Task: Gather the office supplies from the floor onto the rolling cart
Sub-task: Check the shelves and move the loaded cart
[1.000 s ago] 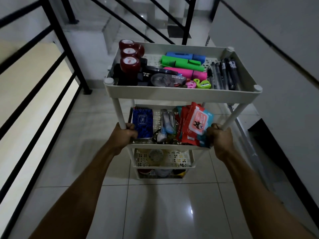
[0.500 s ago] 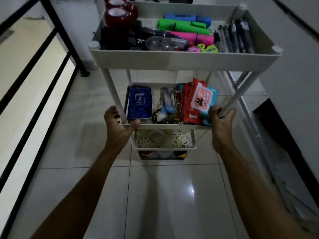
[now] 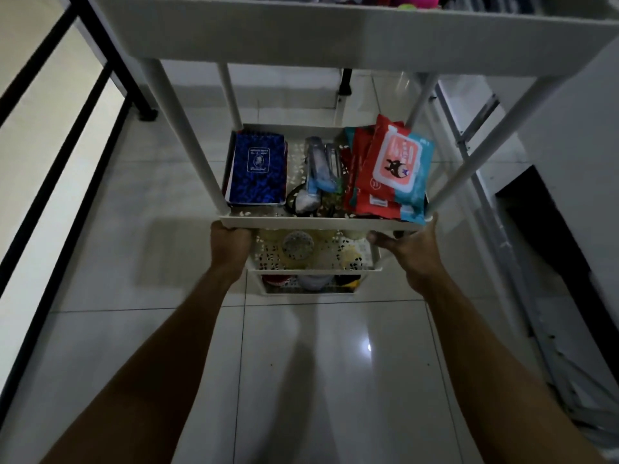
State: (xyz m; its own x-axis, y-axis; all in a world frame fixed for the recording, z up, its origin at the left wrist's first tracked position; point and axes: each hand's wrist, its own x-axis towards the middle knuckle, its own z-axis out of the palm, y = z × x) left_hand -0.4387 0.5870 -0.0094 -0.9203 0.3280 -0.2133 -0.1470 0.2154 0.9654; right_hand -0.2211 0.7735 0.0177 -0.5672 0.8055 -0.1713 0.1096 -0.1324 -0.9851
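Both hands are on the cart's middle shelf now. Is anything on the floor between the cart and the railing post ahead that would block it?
Nothing visible does. The left hand and right hand grip the middle shelf; the tiles between the cart and the black railing post look bare. The top tray hides the view further ahead.

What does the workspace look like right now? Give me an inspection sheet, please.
Surface: glossy white tiled floor; no loose supplies on the visible part.
Job's things: white rolling cart, its middle shelf holding a blue notebook, red and blue wipe packs and blurred items between them; lower shelves hold things too dim to identify.
Clutter: nothing seen.
Hands: left hand grips the middle shelf's front left edge; right hand holds under its front right corner.
Cables: nothing seen.
Surroundings: black railing on the left, white wall on the right.
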